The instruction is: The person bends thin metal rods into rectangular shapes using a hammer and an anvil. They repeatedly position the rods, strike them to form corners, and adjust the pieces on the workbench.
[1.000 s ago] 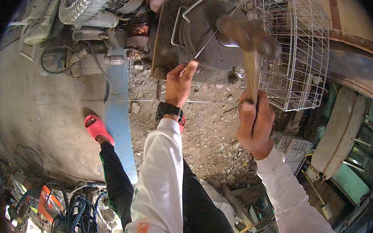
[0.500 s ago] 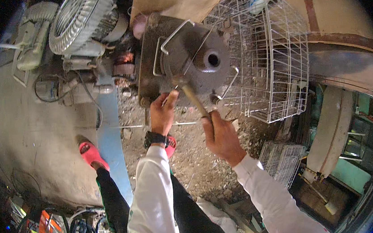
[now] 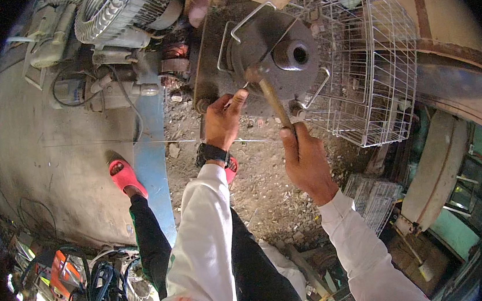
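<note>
Glare breaks the dimness at lower left, the hammer head blurs, edges bend.

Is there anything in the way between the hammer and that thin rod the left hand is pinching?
Nothing visible. The hammer in the right hand has its head overlapping the thin rod in this view; whether they touch, I can't tell. The left hand is close beside the head, not between.
</note>
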Action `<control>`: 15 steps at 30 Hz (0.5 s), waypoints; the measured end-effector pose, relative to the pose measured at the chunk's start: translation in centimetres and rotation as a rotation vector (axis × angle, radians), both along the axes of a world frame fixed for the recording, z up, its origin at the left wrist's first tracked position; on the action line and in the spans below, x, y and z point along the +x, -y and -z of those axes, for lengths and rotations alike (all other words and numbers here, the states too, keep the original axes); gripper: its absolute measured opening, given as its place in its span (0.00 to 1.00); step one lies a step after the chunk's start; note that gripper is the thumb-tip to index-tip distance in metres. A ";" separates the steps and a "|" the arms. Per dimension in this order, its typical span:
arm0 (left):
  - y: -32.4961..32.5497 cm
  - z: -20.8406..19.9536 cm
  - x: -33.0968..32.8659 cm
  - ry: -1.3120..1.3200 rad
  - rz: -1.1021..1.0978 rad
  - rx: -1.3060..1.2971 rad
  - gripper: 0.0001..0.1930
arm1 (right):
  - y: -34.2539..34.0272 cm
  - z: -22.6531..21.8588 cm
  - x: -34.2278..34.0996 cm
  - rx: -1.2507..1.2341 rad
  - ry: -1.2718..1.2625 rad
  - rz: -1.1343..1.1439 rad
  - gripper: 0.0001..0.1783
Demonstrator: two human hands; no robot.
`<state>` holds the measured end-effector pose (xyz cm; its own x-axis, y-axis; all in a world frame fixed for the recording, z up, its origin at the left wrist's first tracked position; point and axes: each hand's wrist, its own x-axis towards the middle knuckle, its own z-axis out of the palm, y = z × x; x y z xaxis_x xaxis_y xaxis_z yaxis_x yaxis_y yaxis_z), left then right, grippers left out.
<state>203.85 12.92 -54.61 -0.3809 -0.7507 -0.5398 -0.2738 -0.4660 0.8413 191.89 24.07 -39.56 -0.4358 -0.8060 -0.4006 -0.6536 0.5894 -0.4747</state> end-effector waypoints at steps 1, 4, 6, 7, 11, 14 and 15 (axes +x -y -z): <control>-0.1 0.0 0.4 0.029 0.024 -0.001 0.34 | 0.3 -1.1 0.5 -0.002 0.029 0.024 0.14; -0.4 -0.2 0.1 -0.012 -0.039 0.009 0.35 | 0.3 -3.0 1.0 -0.266 -0.019 0.024 0.14; -0.6 -0.4 0.0 -0.008 -0.043 -0.005 0.34 | -0.7 -1.3 0.6 -0.211 -0.052 0.029 0.13; -0.5 -0.5 -0.2 -0.010 -0.045 -0.014 0.34 | -1.2 0.1 0.0 -0.186 -0.071 0.031 0.13; -0.1 -0.8 0.4 0.088 0.018 -0.043 0.34 | -0.3 0.5 -1.6 -0.090 -0.088 0.011 0.13; 0.3 -1.1 0.7 0.093 0.030 -0.042 0.34 | -0.3 -1.0 -0.8 -0.295 -0.019 0.083 0.14; 0.3 -1.3 0.8 0.084 0.016 -0.031 0.34 | -0.3 -0.9 -0.5 -0.374 0.001 0.095 0.14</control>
<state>204.63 12.67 -53.31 -0.3478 -0.7614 -0.5471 -0.3512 -0.4352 0.8290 191.37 24.39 -38.61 -0.5154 -0.8525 -0.0874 -0.6038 0.4337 -0.6689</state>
